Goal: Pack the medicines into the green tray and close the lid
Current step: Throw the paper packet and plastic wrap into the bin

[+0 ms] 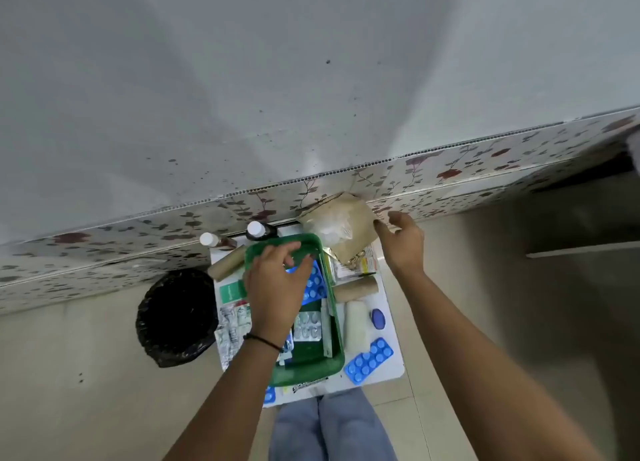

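Observation:
The green tray [304, 367] sits on a small white table [391, 367]. Inside it lie a blue blister strip [317, 284] and a silver blister strip [308, 327]. My left hand [273, 287] hovers over the tray's far half with fingers spread, and I cannot tell whether it touches the blue strip. My right hand [403, 240] is open in the air beside a brown paper bag [341, 226]. Another blue blister strip [369, 360] lies right of the tray. Silver strips [230, 329] lie left of it. No lid can be made out.
Two white-capped bottles [256, 230] [209, 240] stand at the table's far edge. Cardboard tubes [227, 263] [356, 289], a white roll [356, 327] and a blue cap [378, 318] surround the tray. A black-lined bin [176, 317] stands on the floor at left. A flowered tile wall runs behind.

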